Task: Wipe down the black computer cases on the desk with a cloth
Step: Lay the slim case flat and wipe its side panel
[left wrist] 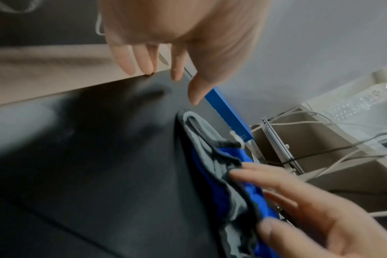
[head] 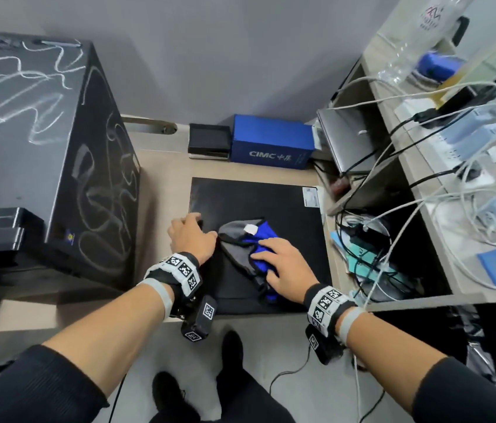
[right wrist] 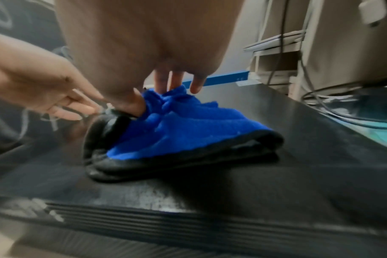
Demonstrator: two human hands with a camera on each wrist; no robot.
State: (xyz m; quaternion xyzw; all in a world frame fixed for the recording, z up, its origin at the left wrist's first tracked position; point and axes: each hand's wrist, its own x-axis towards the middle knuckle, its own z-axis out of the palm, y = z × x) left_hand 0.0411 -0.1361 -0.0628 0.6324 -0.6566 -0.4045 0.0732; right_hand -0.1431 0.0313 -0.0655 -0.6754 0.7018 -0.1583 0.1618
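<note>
My right grip (head: 280,264) pressed the cloth (head: 248,248) flat-fingered on the flat case (head: 271,203) (lying on the surface (head: 164,178)); my left grip (head: 190,236) rested loosely at its left edge, holding nothing.

Counted: two black computer cases, one upright (head: 42,141) and one flat (head: 256,209); one cloth (head: 246,245); two hands, left (head: 190,236) and right (head: 283,267); one blue box (head: 271,141); one laptop (head: 353,138).

Black sleeves (head: 42,389), tag-marked wristbands (head: 182,268)
</note>
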